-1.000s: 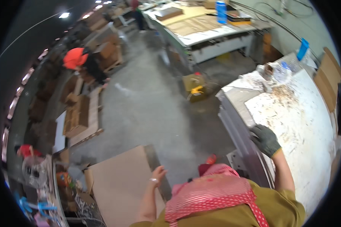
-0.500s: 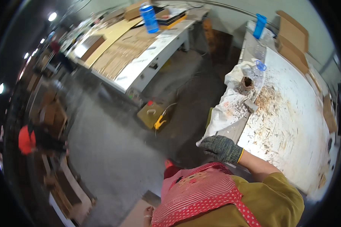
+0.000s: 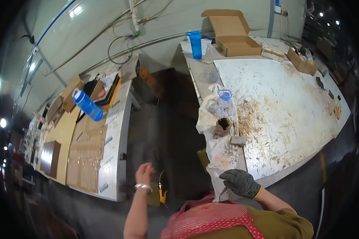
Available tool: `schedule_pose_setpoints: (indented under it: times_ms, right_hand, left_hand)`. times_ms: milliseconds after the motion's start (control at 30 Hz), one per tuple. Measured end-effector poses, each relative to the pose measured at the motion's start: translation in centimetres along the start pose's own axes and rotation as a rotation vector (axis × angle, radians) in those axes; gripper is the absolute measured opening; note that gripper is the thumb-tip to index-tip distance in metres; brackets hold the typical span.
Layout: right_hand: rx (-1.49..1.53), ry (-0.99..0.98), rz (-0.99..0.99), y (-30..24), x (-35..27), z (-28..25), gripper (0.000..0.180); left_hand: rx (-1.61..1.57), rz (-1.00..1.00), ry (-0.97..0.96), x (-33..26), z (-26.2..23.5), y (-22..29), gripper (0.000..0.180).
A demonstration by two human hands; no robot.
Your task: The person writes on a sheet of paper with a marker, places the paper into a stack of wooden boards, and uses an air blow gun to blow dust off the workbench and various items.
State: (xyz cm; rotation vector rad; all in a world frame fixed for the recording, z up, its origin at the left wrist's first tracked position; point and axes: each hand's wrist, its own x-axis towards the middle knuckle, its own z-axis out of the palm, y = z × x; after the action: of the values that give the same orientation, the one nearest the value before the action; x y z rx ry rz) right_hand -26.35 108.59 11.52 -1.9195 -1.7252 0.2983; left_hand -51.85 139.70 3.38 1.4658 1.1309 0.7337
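My bare left hand, with a silver bracelet at the wrist, is raised over the gap between two tables. Its fingers are loosely bent and apart, with nothing in them. A dark grey knitted glove covers my right hand, which lies open at the near edge of the right table, its fingertips by a stained white cloth. Farther up that cloth stand a rough brown cup-shaped thing, hollow on top, and a small grey block. Behind them is a clear bottle with a blue loop cap.
Brown shavings litter the white board. An open cardboard box and a blue bottle stand at its back. The left table bears another blue bottle. A yellow air gun hangs low between the tables.
The view has swung to the right. My left hand has come up from beside the apron to between the tables. My right hand stays by the cloth's near end.
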Motion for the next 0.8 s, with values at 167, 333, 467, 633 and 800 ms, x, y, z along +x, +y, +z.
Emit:
schedule_pose_setpoints:
  times_ms: [167, 333, 467, 633, 800]
  right_hand:
    - [-0.034, 0.155, 0.236, -0.7, 2.6, -3.3, 0.028]
    - [-0.203, 0.504, 0.607, 0.7, -0.3, -5.3, 0.033]
    - [-0.235, 0.741, 1.031, 2.0, -5.5, -4.4, 0.032]
    - [-0.402, 1.386, 1.225, -0.2, -10.6, 2.0, 0.034]
    - [-0.339, 0.869, 2.064, -6.4, -18.1, 12.0, 0.041]
  left_hand:
    - [0.073, 0.2, -0.353, 10.3, 11.1, 5.1, 0.016]
    - [0.155, 0.257, -0.447, 23.9, 19.9, 9.5, 0.014]
    - [-0.126, 0.211, -0.228, 39.4, 26.9, 9.8, 0.008]
    - [-0.221, 0.044, -0.132, 50.9, 35.2, 11.2, 0.004]
    - [-0.19, 0.063, -0.194, 59.0, 37.6, 15.6, 0.01]
